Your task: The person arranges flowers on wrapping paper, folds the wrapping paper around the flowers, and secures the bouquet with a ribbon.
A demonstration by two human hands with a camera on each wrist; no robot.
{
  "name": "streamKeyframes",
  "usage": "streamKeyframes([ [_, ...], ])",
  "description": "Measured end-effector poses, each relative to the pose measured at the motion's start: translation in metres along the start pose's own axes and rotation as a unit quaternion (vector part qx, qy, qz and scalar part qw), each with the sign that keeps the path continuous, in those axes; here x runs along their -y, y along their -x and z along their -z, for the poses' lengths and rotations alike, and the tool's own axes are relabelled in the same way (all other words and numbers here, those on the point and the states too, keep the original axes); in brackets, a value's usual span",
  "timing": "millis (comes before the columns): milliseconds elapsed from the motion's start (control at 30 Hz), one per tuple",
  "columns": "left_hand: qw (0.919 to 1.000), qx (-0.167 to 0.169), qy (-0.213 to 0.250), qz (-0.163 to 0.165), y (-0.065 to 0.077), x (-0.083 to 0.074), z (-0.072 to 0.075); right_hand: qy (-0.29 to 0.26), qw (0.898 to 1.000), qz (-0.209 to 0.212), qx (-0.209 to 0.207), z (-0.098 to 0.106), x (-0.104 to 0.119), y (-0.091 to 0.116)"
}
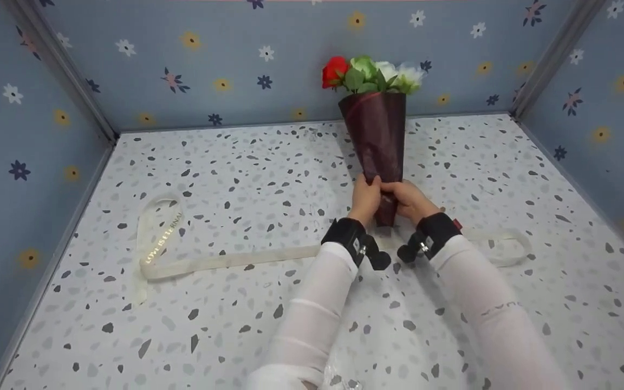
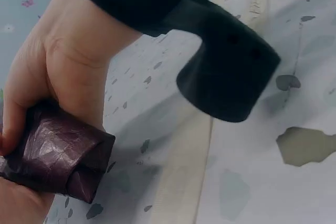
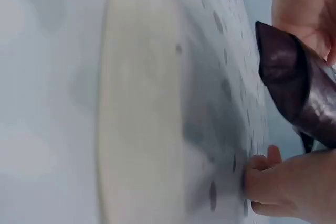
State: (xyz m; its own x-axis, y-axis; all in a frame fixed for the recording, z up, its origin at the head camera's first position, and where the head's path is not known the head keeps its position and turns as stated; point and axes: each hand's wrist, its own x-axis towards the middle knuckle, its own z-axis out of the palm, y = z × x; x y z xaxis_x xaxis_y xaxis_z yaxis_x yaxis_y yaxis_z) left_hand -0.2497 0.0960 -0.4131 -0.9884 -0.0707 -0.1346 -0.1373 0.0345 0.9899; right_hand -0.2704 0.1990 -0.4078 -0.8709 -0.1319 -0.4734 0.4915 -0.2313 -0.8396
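Note:
A bouquet (image 1: 376,135) in dark maroon wrapping paper stands nearly upright above the ribbon, one red, one green and some white blooms at its top. My left hand (image 1: 365,197) grips its narrow lower part from the left. From the right, my right hand (image 1: 410,200) holds the same part, the thumbs close together at the front. In the left wrist view the folded lower end of the bouquet (image 2: 63,153) sits between both hands. The right wrist view shows that end of the bouquet (image 3: 294,77), with my right hand (image 3: 283,187) below it in the picture.
A cream ribbon (image 1: 247,259) runs across the speckled tabletop (image 1: 225,336), passing beneath the bouquet. Its left end loops and carries gold lettering; another loop lies at right. Blue flower-patterned panels (image 1: 290,32) enclose the back and sides.

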Motion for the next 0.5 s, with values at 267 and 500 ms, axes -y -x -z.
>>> streamKeyframes([
  [267, 0.9842, 0.025, 0.165, 0.059, -0.001, 0.0, 0.036, 0.107, 0.991, 0.082, 0.009, -0.024, -0.012, 0.009],
  [500, 0.9636, 0.073, 0.241, 0.091, 0.0, -0.004, 0.058, 0.147, 0.974, 0.168, 0.041, -0.036, -0.018, 0.015],
])
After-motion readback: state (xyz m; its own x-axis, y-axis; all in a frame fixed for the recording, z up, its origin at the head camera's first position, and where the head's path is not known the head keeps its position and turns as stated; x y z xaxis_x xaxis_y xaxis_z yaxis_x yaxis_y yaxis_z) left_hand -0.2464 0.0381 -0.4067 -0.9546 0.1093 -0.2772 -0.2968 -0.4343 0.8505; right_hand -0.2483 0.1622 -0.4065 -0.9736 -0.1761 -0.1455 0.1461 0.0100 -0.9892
